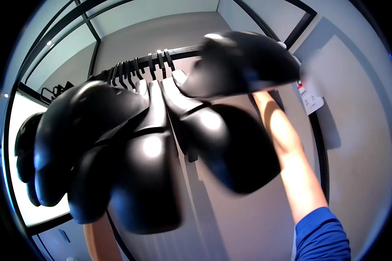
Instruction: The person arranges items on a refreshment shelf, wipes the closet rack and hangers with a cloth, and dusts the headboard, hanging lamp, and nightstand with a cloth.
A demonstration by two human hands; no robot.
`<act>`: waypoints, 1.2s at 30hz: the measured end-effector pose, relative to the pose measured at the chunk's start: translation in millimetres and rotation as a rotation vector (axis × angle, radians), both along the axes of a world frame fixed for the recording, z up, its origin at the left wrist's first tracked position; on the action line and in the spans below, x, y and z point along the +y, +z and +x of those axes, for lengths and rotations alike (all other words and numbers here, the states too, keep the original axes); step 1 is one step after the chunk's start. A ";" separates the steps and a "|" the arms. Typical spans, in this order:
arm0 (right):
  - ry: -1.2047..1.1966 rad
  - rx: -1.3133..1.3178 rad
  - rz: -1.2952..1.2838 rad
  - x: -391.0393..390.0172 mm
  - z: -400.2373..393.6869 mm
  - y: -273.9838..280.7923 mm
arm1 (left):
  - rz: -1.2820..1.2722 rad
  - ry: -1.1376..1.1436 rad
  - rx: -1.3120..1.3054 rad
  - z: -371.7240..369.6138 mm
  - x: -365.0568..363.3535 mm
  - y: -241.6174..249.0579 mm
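Glossy black moulded forms, like hangers with broad shoulder pieces, hang in a row from a black rail (185, 53). My right forearm (287, 143), in a blue sleeve, reaches up on the right; its hand is hidden behind a raised, tilted black form (248, 61), blurred by motion. Whether the fingers grip that form does not show. Just below it hangs another form (217, 130), slanted to the right. My left forearm (102, 239) rises at lower left, and its hand is hidden behind the middle form (148, 182) and the left form (82, 126).
Several black hooks (126, 71) sit close together on the rail. A white tag with a red mark (309, 100) hangs at right. Black frame bars (302, 26) surround the rail, with a grey wall (357, 130) to the right and a lit white panel (26, 200) at left.
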State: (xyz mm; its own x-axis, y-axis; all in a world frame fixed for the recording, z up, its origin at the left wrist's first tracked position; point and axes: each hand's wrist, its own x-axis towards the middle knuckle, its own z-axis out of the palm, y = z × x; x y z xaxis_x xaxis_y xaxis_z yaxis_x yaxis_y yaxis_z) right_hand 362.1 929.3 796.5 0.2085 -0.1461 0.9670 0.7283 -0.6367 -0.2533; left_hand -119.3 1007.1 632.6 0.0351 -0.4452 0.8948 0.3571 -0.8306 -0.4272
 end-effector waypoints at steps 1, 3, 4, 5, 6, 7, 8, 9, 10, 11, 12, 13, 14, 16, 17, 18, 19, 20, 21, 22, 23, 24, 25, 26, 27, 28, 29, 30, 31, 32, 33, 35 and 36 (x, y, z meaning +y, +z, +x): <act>0.122 -0.006 0.013 -9.1 -21.9 -2.9 | -0.002 -0.031 -0.001 5.9 -5.0 7.5; 0.462 -0.274 0.043 -30.4 -20.1 -7.5 | -0.015 -0.089 0.017 18.7 -20.7 16.0; 0.624 -0.281 0.044 -45.6 -17.8 -28.0 | -0.023 -0.122 0.024 24.1 -30.6 21.9; 0.790 -0.284 0.046 -67.0 -30.2 -54.2 | -0.026 -0.163 0.034 31.1 -40.4 28.3; 0.952 -0.283 0.050 -89.2 -45.4 -81.2 | -0.043 -0.200 0.060 42.0 -45.0 37.7; 1.136 -0.455 0.101 -107.0 -60.8 -120.1 | -0.054 -0.230 0.072 49.8 -56.7 42.7; 1.140 -0.462 0.194 -100.2 -45.0 -153.1 | -0.066 -0.261 0.085 58.7 -67.3 47.6; 1.143 -0.470 0.288 -93.1 -28.9 -185.9 | -0.090 -0.292 0.110 71.4 -75.0 52.0; 1.142 -0.148 0.355 -91.4 -19.9 -225.3 | -0.102 -0.325 0.126 82.2 -80.8 61.1; 1.134 0.176 0.402 -89.8 -11.1 -265.0 | -0.120 -0.346 0.135 90.1 -86.9 65.0; 1.276 -0.042 0.479 -94.8 -22.4 -298.0 | -0.135 -0.372 0.141 96.1 -91.0 67.8; 1.407 0.126 0.495 -88.2 -63.9 -325.4 | -0.163 -0.396 0.136 88.3 -80.5 69.2; 1.387 0.350 0.434 -94.4 -85.5 -358.2 | -0.177 -0.416 0.120 79.7 -81.0 66.3; 1.381 0.559 0.369 -91.0 -118.1 -406.5 | -0.194 -0.457 0.086 68.7 -71.9 58.7; 1.467 0.672 0.334 -90.0 -130.2 -441.2 | -0.196 -0.462 0.065 68.9 -67.3 48.6; 1.552 0.795 0.308 -86.0 -141.9 -470.9 | -0.144 -0.483 0.015 63.8 -67.4 33.5; 1.636 0.898 0.272 -85.9 -154.3 -504.7 | -0.115 -0.481 -0.042 53.7 -66.0 7.0; 1.731 1.035 0.273 -90.5 -141.4 -542.6 | -0.094 -0.455 -0.056 63.5 -73.8 -22.6; 1.804 1.161 0.246 -98.4 -151.0 -580.3 | -0.202 -0.303 -0.129 47.7 -74.6 -68.5; 1.792 1.297 0.210 -109.3 -160.3 -607.2 | -0.165 -0.294 -0.103 25.8 -80.2 -111.3; 1.760 1.458 0.180 -125.4 -175.3 -640.2 | -0.186 -0.338 -0.078 -0.8 -80.9 -164.4; 1.721 1.614 0.166 -143.6 -191.4 -675.8 | -0.325 -0.355 -0.075 -25.6 -90.6 -228.8; 1.664 1.747 0.174 -159.9 -207.0 -710.9 | -0.468 -0.367 -0.073 -50.2 -99.8 -292.5; 1.545 1.909 0.165 -178.9 -223.0 -744.1 | -0.608 -0.375 -0.073 -74.6 -108.7 -356.3; 1.464 2.016 0.152 -198.5 -236.3 -780.7 | -0.914 -0.326 -0.079 -88.8 -131.5 -418.3; 1.391 2.093 0.146 -210.5 -252.3 -820.0 | -1.208 -0.225 -0.078 -113.3 -157.7 -479.0; 1.360 2.136 0.164 -225.2 -261.4 -863.3 | -1.543 -0.161 -0.064 -141.7 -192.5 -531.4; 1.347 2.162 0.180 -232.3 -271.2 -894.9 | -1.672 0.008 0.016 -174.7 -224.8 -573.5; 1.168 2.110 0.128 -231.2 -291.1 -900.3 | -1.835 0.079 -0.101 -207.0 -253.7 -612.5; 1.256 2.070 0.225 -221.2 -315.2 -895.8 | -2.013 0.161 -0.266 -231.5 -274.9 -620.2; 1.218 1.998 0.194 -207.8 -334.6 -906.2 | -2.128 0.229 -0.387 -259.8 -289.9 -627.9; 1.225 1.663 -0.137 -175.7 -355.9 -936.7 | -2.117 0.341 -0.494 -280.4 -289.0 -610.1; 1.233 1.377 -0.421 -155.8 -362.0 -958.0 | -2.093 0.374 -0.525 -285.8 -279.3 -613.1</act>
